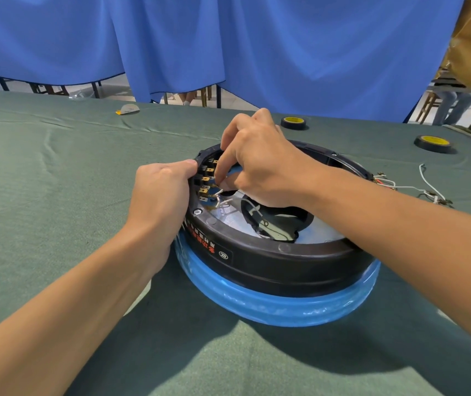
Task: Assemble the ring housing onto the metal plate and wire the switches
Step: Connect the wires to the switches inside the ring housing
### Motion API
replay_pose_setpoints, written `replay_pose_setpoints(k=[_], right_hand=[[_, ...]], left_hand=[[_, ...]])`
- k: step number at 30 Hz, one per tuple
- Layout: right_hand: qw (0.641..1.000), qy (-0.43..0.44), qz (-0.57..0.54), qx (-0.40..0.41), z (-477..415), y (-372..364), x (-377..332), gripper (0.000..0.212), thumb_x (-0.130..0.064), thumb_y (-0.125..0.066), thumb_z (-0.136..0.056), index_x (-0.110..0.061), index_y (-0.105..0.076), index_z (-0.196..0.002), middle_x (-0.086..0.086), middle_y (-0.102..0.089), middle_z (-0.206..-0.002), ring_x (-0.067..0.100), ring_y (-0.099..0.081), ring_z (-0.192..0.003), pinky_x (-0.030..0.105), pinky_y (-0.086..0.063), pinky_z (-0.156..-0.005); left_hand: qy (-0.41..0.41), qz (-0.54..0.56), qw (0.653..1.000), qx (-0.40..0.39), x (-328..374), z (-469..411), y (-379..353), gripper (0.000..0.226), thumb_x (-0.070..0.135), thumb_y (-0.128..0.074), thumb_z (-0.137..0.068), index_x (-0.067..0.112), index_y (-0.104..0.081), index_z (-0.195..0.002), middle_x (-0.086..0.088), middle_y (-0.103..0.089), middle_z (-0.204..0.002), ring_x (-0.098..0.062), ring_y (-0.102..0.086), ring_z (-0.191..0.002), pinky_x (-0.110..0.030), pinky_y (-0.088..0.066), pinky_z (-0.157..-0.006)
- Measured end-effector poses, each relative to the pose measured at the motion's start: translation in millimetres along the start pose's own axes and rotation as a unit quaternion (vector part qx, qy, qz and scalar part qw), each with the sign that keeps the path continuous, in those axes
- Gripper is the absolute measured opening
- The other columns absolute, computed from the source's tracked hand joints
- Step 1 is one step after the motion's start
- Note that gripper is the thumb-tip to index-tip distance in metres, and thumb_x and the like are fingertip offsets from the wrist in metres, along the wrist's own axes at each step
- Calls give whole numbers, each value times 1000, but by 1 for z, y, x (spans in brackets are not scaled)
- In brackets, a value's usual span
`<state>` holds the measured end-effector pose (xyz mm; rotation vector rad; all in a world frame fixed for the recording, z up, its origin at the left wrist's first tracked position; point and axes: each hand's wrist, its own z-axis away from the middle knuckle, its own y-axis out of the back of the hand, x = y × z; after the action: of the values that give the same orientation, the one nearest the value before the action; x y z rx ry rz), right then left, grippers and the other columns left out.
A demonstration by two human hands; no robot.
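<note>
- While the left hand (160, 192) grips the left rim of the ring housing (285, 261), thumb on top of the rim and fingers curled down the outer wall, the right hand (260, 164) reaches inside from above.
- Right hand: index fingertip and thumb pressed together, pinching the end of a white wire (222, 202) just beside the switch terminals (207, 178); remaining fingers bent and raised over the far rim.
- Switch terminals: row of brass tabs along the inner left wall of the housing.
- Ring housing: black, round, sitting on the metal plate (321, 228), middle of the desk (57, 172); red and white print on its near-left outer wall.
- Metal plate: shiny face visible inside the ring; blue film (257, 304) wraps its edge, sticking out below the housing on the near side.
- Black-rimmed opening (282, 217) in the plate's centre, another white lead lying across it.
- Screw head (197, 211) on the near-left rim, just beside the left hand.
- Loose wires (417, 190), white and red, lie on the desk just right of the housing.
- Two black tape rolls with yellow cores: one (293, 122) just behind the right hand, one (433, 142) far right, well apart from the housing.
- Green cloth covers the desk; blue curtain (285, 52) hangs behind its far edge.
- Small white-and-yellow item (128, 109) far left, cannot tell what.
</note>
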<state>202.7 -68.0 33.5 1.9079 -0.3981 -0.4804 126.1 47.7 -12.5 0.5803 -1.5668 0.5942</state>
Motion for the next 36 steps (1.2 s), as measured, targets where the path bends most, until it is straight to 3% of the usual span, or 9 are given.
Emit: replay_pose_setpoints(k=[7,9,11,13,18,22,28,34,36], right_hand=[[999,-25,28,-13,3,5,-8,24,-10,-58,-86,-26,-68,-101,1,-44,-109,26,-34,-114,36,-36,-96],[1000,-10,-12,-6,8,12,-4,25,-8,-58,-83,-26,-71,-93,-7,-48,-96,16,-40,-104,23,-34,-88],[997,11,-60,-49,12,18,-1,26,-8,-58,-81,-26,-74,-89,-19,-48,-85,-2,-44,-85,8,-32,-69],[993,35,-67,-87,14,18,-2,20,-13,-62,-82,-28,-75,-86,-20,-52,-82,-11,-46,-76,4,-35,-64],[987,74,-104,-100,14,15,-6,9,-39,-73,-80,-30,-76,-77,-11,-67,-86,1,-58,-80,18,-45,-67],[987,82,-82,-107,12,11,-7,2,-30,-77,-81,-31,-76,-80,-14,-62,-85,5,-58,-80,18,-42,-66],[989,96,-40,-106,11,10,-9,13,-23,-74,-83,-35,-74,-80,-16,-55,-79,14,-57,-85,38,-52,-76],[988,103,-35,-114,11,11,-10,14,-17,-72,-83,-30,-75,-81,-12,-57,-79,13,-56,-81,35,-52,-72],[988,102,-36,-111,11,11,-10,13,-15,-70,-82,-28,-74,-79,-9,-59,-80,14,-57,-80,36,-53,-71]], left_hand=[[3,22,1000,-4,2,4,0,9,13,-58,-87,9,-66,-89,-15,-56,-79,-24,-53,-71,-37,-39,-69],[2,15,1000,2,2,4,0,12,14,-59,-86,6,-67,-85,-14,-57,-78,-23,-53,-71,-37,-39,-69],[2,18,1000,-7,2,3,0,25,14,-59,-85,-9,-65,-83,-15,-56,-79,-24,-52,-73,-39,-38,-70],[-3,19,1000,-11,3,3,1,31,13,-59,-84,-18,-60,-86,-16,-55,-78,-24,-50,-73,-39,-38,-69],[-6,14,1000,-11,5,5,1,32,13,-59,-80,-18,-55,-83,-16,-52,-77,-25,-47,-72,-40,-35,-68],[-3,25,1000,-6,5,6,-1,28,7,-58,-81,-20,-54,-80,-14,-51,-78,-24,-44,-71,-40,-33,-66],[-4,30,1000,0,4,6,-1,27,7,-59,-81,-20,-57,-81,-14,-51,-79,-24,-44,-71,-40,-33,-67],[-7,28,1000,0,3,5,0,24,8,-59,-82,-16,-60,-80,-14,-52,-80,-24,-45,-73,-39,-34,-68],[-8,26,1000,3,3,6,-1,16,9,-59,-83,-5,-66,-84,-14,-51,-80,-23,-45,-73,-39,-35,-68]])
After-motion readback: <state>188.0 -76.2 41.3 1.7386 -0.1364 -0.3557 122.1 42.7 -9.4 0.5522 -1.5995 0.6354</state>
